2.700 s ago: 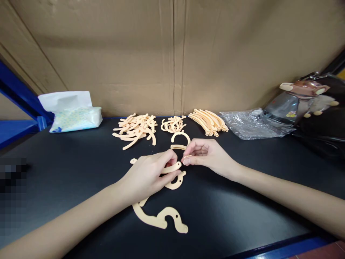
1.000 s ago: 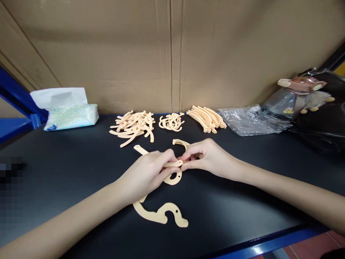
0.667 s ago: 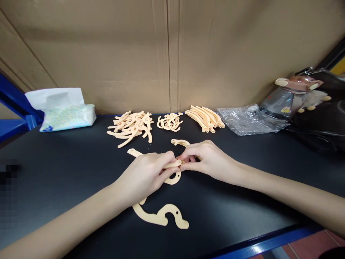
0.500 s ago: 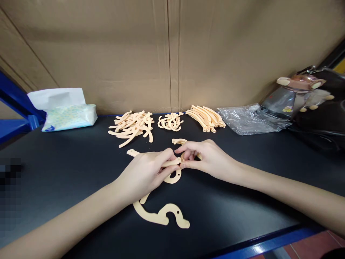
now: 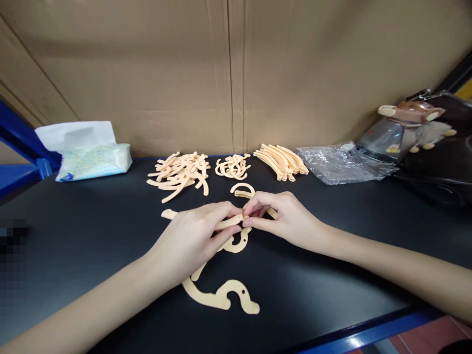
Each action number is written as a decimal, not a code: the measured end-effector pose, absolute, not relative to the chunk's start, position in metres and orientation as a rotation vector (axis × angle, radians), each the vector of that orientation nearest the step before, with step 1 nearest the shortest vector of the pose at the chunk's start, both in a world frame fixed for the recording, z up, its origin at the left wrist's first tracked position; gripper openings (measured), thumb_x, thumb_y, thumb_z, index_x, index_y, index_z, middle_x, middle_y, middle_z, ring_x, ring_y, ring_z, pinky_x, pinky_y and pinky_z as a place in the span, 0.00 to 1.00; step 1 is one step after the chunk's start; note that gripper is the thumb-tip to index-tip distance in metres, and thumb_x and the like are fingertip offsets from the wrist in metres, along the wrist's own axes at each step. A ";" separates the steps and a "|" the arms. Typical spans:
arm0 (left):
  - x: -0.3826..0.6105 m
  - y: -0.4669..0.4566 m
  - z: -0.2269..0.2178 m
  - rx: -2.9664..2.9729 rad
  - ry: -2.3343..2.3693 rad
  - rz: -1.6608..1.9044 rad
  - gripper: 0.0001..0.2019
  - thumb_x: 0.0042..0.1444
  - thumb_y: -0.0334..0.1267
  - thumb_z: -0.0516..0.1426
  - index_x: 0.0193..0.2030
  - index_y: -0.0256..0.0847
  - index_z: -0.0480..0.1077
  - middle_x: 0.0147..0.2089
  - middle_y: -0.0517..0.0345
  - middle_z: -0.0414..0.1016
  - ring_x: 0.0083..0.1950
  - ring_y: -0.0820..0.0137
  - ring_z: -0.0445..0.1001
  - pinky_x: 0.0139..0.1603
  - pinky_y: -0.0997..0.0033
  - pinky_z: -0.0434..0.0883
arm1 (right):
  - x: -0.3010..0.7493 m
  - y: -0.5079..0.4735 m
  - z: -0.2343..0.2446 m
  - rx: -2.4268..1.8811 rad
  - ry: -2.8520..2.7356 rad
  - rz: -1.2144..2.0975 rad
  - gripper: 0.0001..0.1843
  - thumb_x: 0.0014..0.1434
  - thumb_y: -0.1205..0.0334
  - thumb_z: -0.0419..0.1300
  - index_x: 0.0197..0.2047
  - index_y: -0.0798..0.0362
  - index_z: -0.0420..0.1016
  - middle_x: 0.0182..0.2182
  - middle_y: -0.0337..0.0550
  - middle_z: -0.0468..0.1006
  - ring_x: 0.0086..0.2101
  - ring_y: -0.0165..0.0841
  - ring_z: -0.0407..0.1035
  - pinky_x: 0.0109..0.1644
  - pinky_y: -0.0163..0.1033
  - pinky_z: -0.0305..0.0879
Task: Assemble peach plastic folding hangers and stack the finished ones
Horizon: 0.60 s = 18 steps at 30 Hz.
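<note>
My left hand (image 5: 193, 233) is closed on a beige plastic hanger arm (image 5: 229, 222), its other end (image 5: 168, 214) showing beyond the knuckles. My right hand (image 5: 285, 216) pinches a small beige hanger piece at that arm's tip; fingers mostly hide it, and I cannot tell whether the two are joined. Just past the right fingertips are a thin curved hook (image 5: 243, 186) and a bit of another piece. Below the hands lies a hook-shaped hanger part (image 5: 241, 245), partly covered. Nearer me, a larger curved hanger part with a hook end (image 5: 208, 297) lies flat on the table.
Along the back of the black table (image 5: 332, 290) sit a pile of hanger arms (image 5: 180, 172), a pile of small hooks (image 5: 233, 167) and a stack of long arms (image 5: 282, 162). A tissue pack (image 5: 94, 160) is left; a clear bag (image 5: 332, 162), bottle (image 5: 383, 135) and dark bag (image 5: 438, 162) are right.
My left hand has shifted slightly left with the hanger arm, whose far end sticks out further. The curved hook beyond my right fingertips now shows more fully.
</note>
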State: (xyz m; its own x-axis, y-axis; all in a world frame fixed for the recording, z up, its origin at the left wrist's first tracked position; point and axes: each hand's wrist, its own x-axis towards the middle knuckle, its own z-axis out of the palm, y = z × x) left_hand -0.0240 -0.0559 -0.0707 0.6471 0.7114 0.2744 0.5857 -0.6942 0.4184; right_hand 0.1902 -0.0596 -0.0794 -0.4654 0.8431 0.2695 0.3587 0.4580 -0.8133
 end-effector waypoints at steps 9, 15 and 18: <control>-0.025 -0.059 -0.073 2.545 1.057 0.624 0.10 0.66 0.42 0.51 0.44 0.44 0.73 0.39 0.63 0.77 0.37 0.71 0.75 0.35 0.73 0.66 | 0.190 -0.059 -0.085 -0.946 -1.978 0.928 0.05 0.59 0.64 0.64 0.31 0.52 0.75 0.34 0.40 0.80 0.36 0.33 0.75 0.41 0.38 0.71; -0.022 -0.058 -0.066 2.342 1.201 0.516 0.12 0.64 0.50 0.53 0.42 0.48 0.74 0.35 0.67 0.78 0.35 0.71 0.75 0.34 0.73 0.67 | 0.191 -0.060 -0.082 -0.840 -2.152 0.617 0.05 0.61 0.68 0.62 0.32 0.54 0.74 0.34 0.41 0.79 0.36 0.31 0.73 0.40 0.35 0.68; -0.026 -0.054 -0.063 2.333 1.270 0.512 0.14 0.64 0.51 0.52 0.40 0.48 0.74 0.36 0.66 0.78 0.35 0.69 0.75 0.33 0.72 0.67 | 0.197 -0.056 -0.082 -0.845 -2.250 0.315 0.04 0.62 0.70 0.60 0.37 0.55 0.76 0.32 0.40 0.78 0.34 0.30 0.70 0.37 0.34 0.65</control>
